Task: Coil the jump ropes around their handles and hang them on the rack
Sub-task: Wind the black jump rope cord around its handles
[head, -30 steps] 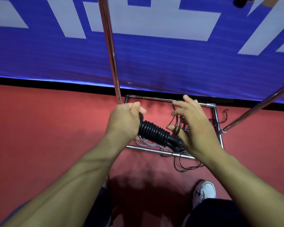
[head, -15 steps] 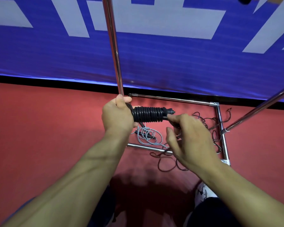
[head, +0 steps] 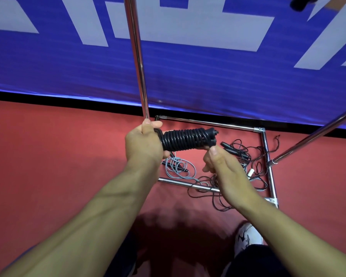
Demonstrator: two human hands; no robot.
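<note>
Head cam, looks fwd/down, close on hands (head: 188,156).

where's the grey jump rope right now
The grey jump rope lies loose on the red floor inside the rack base, just below the left hand.

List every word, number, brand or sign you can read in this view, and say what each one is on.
None can be read.
Blue banner: large pale shapes, probably parts of big characters, cropped too far to read.
White shoe: a dark mark, not legible as any brand.
Coiled black jump rope, rack, loose ropes: no text visible.
</note>
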